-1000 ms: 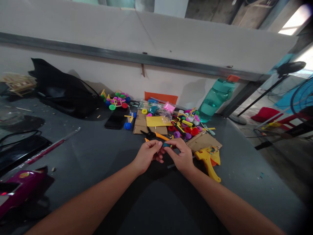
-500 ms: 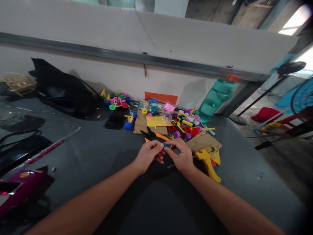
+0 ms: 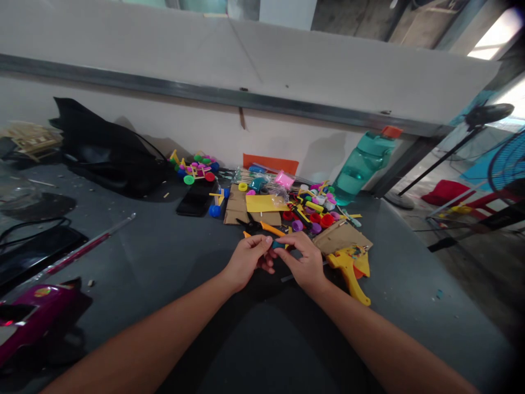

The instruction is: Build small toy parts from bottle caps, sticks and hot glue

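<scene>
A small teal piece (image 3: 277, 244), its exact kind too small to tell, is pinched between my two hands above the desk. My right hand (image 3: 302, 259) holds it between thumb and forefinger. From the other side my left hand (image 3: 246, 261) grips its edge with closed fingertips, the lower fingers curled beneath. Just beyond the hands lie pliers with orange handles (image 3: 270, 228), partly hidden by my fingers. To the right of my right hand rests a yellow glue gun (image 3: 348, 273), beside a piece of cardboard (image 3: 342, 236).
Coloured bottle caps (image 3: 327, 220), a yellow sheet (image 3: 266, 203) and cardboard crowd the back. A teal water bottle (image 3: 361, 164) leans at the wall. Leftward are a phone (image 3: 194, 201), a black bag (image 3: 110, 156), a sealed tube (image 3: 90, 246) and a magenta device (image 3: 41, 309).
The teal piece shows more between my fingertips, and my left thumb has shifted slightly left and up. The things on the desk have stayed put.
</scene>
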The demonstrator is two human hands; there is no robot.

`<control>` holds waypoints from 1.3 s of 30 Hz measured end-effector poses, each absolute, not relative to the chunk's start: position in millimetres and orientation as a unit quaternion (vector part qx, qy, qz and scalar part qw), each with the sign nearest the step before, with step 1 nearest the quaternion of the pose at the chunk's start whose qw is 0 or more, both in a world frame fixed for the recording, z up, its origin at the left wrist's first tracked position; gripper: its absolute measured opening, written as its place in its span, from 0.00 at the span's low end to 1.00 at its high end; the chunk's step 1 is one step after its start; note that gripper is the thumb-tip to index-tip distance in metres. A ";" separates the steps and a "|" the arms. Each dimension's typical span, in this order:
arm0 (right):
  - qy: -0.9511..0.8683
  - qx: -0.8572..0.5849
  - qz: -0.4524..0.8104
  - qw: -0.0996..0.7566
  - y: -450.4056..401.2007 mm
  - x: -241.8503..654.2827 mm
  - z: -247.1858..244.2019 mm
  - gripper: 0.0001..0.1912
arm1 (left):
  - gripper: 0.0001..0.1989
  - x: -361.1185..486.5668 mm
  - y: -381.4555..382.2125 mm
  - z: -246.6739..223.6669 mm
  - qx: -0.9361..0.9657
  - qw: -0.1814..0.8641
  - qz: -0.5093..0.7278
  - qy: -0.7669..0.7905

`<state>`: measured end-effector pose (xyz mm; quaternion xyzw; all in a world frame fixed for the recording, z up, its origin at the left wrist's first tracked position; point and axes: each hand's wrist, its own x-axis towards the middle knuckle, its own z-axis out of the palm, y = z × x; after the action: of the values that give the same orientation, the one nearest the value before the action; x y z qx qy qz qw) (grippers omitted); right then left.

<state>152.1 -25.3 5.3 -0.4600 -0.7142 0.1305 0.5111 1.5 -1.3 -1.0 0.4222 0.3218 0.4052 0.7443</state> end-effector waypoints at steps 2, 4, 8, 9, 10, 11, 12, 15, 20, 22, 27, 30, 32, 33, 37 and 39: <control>-0.714 -0.463 0.134 0.508 -25.2 152.2 4.8 0.05 | 0.14 1.5 -1.3 -1.2 0.421 0.745 0.406 0.321; -0.713 -0.465 0.142 0.505 -24.9 152.2 4.0 0.06 | 0.13 1.5 -1.5 -1.1 0.420 0.744 0.407 0.322; -0.718 -0.459 0.139 0.505 -24.1 151.9 4.1 0.08 | 0.14 1.8 -1.8 -0.4 0.425 0.740 0.405 0.327; -0.721 -0.456 0.134 0.505 -24.0 151.8 4.5 0.07 | 0.14 1.9 -1.8 -0.4 0.427 0.739 0.403 0.329; -0.723 -0.454 0.129 0.504 -23.9 151.8 4.9 0.06 | 0.14 2.0 -1.9 -0.3 0.430 0.738 0.402 0.330; -0.725 -0.453 0.128 0.503 -23.8 151.8 5.2 0.06 | 0.14 2.2 -1.9 -0.3 0.433 0.736 0.400 0.332; -0.725 -0.453 0.129 0.502 -23.7 151.8 5.3 0.06 | 0.14 2.3 -1.8 -0.4 0.435 0.735 0.399 0.334; -0.723 -0.454 0.134 0.502 -23.5 151.9 4.6 0.06 | 0.14 2.4 -1.8 -0.5 0.438 0.732 0.397 0.338; -0.720 -0.463 0.149 0.495 -24.0 151.5 2.5 0.08 | 0.14 2.4 -1.5 -1.4 0.437 0.733 0.394 0.341; -0.716 -0.470 0.153 0.493 -24.6 151.1 2.4 0.09 | 0.14 2.5 -1.5 -1.8 0.434 0.733 0.395 0.343; -0.721 -0.465 0.133 0.495 -25.5 150.9 3.4 0.06 | 0.15 3.3 -2.0 -1.5 0.439 0.732 0.394 0.341; -0.720 -0.469 0.127 0.495 -25.7 151.4 4.4 0.06 | 0.16 3.8 -2.6 -0.8 0.442 0.731 0.398 0.335; -0.719 -0.475 0.124 0.492 -25.6 151.7 4.5 0.05 | 0.16 3.9 -2.8 -0.3 0.445 0.729 0.398 0.335; -0.719 -0.477 0.123 0.491 -25.4 151.8 4.3 0.05 | 0.16 3.8 -2.9 0.0 0.445 0.729 0.397 0.336; -0.720 -0.472 0.120 0.493 -24.3 151.8 3.1 0.06 | 0.13 3.3 -2.5 0.8 0.434 0.733 0.397 0.343; -0.724 -0.466 0.119 0.495 -23.7 151.6 2.8 0.08 | 0.13 2.9 -2.1 0.8 0.425 0.735 0.402 0.343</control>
<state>151.6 -23.7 2.8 -0.4660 -0.7240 0.1187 0.4945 2.9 -2.1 0.8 0.4253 0.3431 0.4020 0.7347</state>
